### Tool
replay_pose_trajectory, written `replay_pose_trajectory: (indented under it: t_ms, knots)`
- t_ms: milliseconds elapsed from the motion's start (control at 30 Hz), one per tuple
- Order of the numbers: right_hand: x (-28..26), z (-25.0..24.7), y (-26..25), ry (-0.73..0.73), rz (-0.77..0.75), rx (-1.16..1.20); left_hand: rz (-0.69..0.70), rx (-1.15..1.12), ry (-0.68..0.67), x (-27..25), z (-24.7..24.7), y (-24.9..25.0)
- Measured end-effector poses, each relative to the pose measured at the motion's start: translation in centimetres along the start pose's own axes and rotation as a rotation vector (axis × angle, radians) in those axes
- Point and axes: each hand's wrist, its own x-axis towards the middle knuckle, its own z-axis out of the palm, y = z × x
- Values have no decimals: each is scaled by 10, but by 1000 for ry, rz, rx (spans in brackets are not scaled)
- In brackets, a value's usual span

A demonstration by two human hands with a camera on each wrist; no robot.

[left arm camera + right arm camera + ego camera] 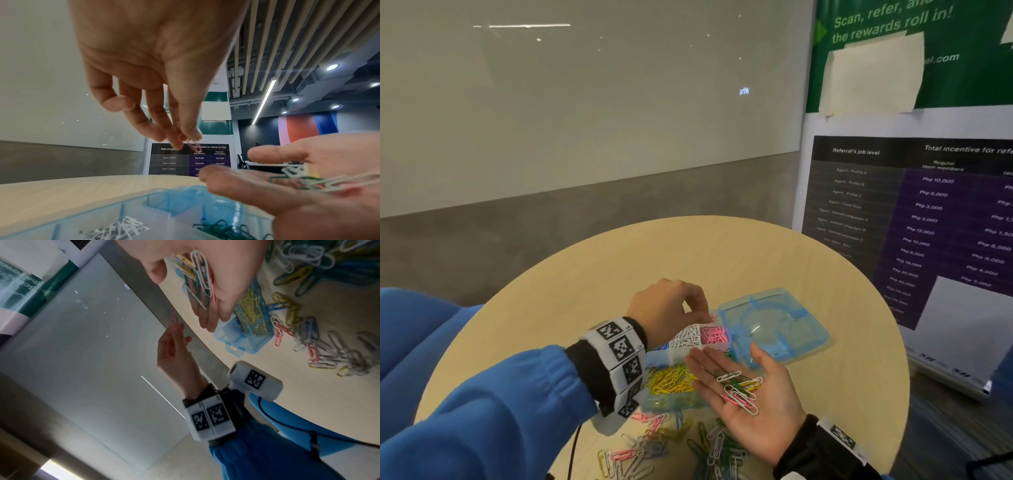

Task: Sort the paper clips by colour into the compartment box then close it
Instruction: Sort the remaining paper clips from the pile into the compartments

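The left hand (671,308) pinches one pink paper clip (193,143) between thumb and fingertips, the clip hanging long axis down, directly over the pink-filled compartment (714,334) of the translucent blue plastic compartment box (674,356). That compartment sits at the box's far side, next to the white clips' section, so in my judgement the drop is straight down with little travel. The right hand (750,397) lies flat, palm up, fingers straight, just on the near side of the box, carrying a small mixed heap of white, green, pink and yellow clips (739,389). The box's hinged lid (774,325) lies open to the right on the round pale wooden bench (585,274). More unsorted loose clips (671,448) lie nearer the person.
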Motion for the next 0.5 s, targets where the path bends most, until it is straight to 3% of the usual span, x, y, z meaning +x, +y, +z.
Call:
replay_pose_trajectory:
  t_ms: [133, 367, 500]
  knots:
    - [0, -1, -1, 4, -6, -4, -15, 26, -38, 6, 9, 5]
    - [1, -3, -9, 14, 36, 132, 474, -116, -186, -39, 16, 32]
    - [1, -3, -9, -31, 61, 135, 559, -32, -125, -47, 23, 28]
